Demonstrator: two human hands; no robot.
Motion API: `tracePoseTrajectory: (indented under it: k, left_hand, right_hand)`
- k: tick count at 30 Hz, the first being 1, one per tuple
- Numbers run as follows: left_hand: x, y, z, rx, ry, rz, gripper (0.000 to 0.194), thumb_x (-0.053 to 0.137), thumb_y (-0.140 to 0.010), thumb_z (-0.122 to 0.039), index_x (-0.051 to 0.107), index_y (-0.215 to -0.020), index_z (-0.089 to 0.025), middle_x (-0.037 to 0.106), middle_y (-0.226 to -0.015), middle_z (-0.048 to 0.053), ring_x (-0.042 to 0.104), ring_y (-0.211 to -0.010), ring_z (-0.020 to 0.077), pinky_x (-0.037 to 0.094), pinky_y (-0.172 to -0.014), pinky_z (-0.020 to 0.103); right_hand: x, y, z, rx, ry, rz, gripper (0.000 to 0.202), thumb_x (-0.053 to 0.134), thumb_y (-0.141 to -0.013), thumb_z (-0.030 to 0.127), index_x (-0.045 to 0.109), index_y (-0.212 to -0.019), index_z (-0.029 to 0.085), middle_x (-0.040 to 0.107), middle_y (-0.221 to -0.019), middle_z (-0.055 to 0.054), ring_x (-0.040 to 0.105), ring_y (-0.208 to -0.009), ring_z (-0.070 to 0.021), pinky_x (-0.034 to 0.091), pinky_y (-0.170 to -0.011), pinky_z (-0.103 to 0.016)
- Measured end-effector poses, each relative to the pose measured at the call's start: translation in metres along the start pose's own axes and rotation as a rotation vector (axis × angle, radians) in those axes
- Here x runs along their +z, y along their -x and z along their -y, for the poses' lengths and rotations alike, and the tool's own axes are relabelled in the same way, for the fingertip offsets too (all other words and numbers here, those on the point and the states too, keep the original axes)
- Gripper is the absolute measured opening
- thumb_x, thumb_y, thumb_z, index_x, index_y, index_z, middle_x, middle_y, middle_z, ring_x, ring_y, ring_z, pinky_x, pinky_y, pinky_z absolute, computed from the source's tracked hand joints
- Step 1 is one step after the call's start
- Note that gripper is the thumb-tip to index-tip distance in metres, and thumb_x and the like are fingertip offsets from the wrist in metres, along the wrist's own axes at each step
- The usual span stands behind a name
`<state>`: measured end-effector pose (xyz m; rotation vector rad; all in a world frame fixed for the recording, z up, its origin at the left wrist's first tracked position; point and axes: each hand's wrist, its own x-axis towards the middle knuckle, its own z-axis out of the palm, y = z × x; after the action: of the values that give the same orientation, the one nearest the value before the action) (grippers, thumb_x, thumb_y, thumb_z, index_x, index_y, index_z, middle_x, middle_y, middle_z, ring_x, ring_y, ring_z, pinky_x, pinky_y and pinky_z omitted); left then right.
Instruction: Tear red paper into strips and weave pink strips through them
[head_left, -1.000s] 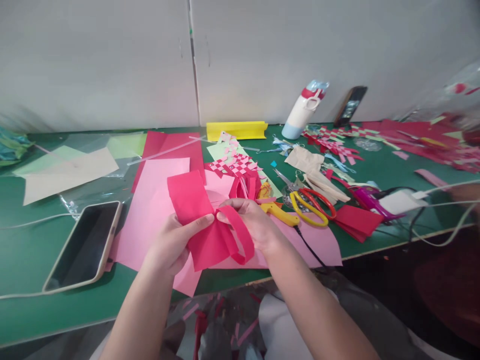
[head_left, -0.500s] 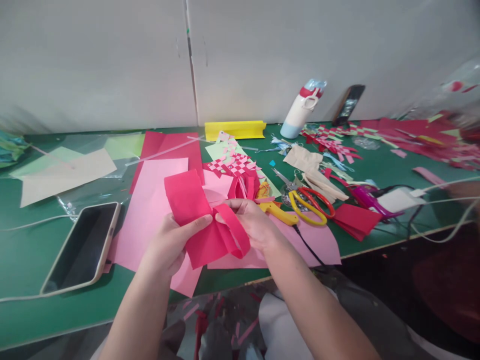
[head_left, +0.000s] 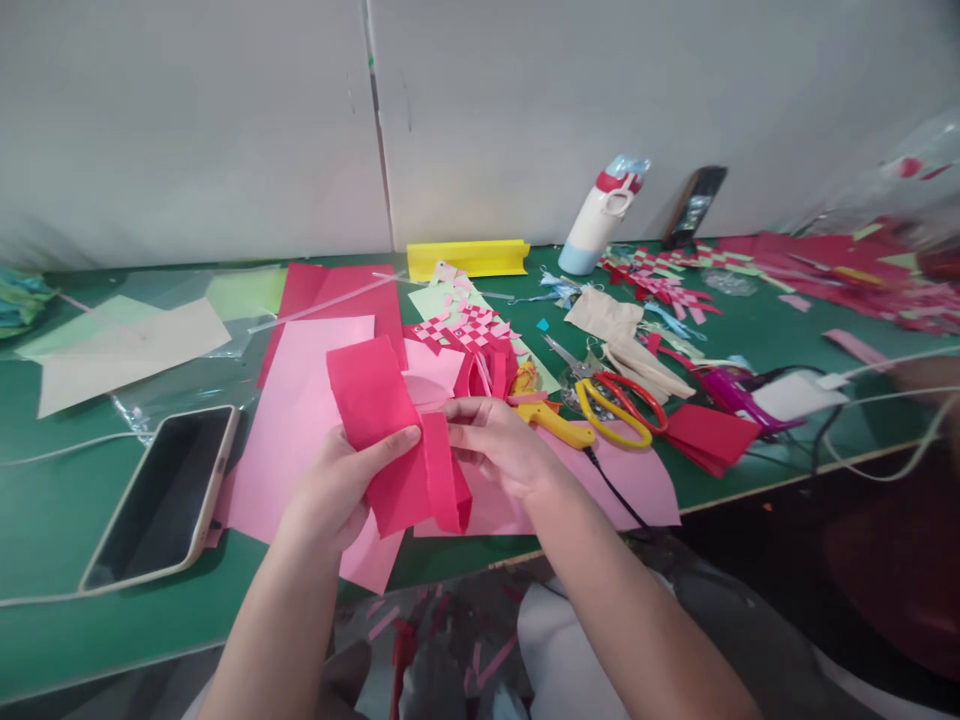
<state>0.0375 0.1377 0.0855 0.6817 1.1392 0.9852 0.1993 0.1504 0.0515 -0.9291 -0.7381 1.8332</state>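
Note:
My left hand (head_left: 341,485) is closed on a sheet of red paper (head_left: 371,385), thumb on top and fingers underneath. At the sheet's right side, a red paper strip (head_left: 442,475) bends over into a loop and looks partly joined to the sheet. My right hand (head_left: 499,445) pinches near the strip's upper end, its fingertips partly behind the paper. Beneath both hands lie pink paper sheets (head_left: 304,400). Right of my right hand are a yellow-handled tool with a black cord (head_left: 559,425) and scissors with yellow and red handles (head_left: 615,415).
A phone (head_left: 161,500) lies at left on the green table (head_left: 45,540). Woven paper pieces (head_left: 472,330), a folded yellow strip (head_left: 469,258) and a bottle (head_left: 600,220) stand or lie behind. White cables and a charger (head_left: 799,400) are at right. Paper scraps litter the floor.
The looped red strip has swung left and narrowed, now lying closer against the sheet. My right fingers have shifted slightly along it; my left hand keeps its hold.

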Motion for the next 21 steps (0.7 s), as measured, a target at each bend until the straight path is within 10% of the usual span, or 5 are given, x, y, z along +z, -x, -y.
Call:
tracePoseTrajectory:
  k: [21]
  left_hand:
    - [0.0026, 0.0019, -0.0027, 0.012, -0.185, -0.079, 0.046, 0.086, -0.051, -0.027, 0.067, -0.091, -0.013, 0.074, -0.089, 0.012, 0.070, -0.076, 0.0280, 0.057, -0.063, 0.035]
  right_hand:
    - [-0.0022, -0.0029, -0.0026, 0.051, 0.013, -0.002, 0.029, 0.085, -0.050, 0.025, 0.071, -0.073, 0.016, 0.069, -0.068, 0.000, 0.064, -0.062, -0.0107, 0.052, -0.064, -0.024]
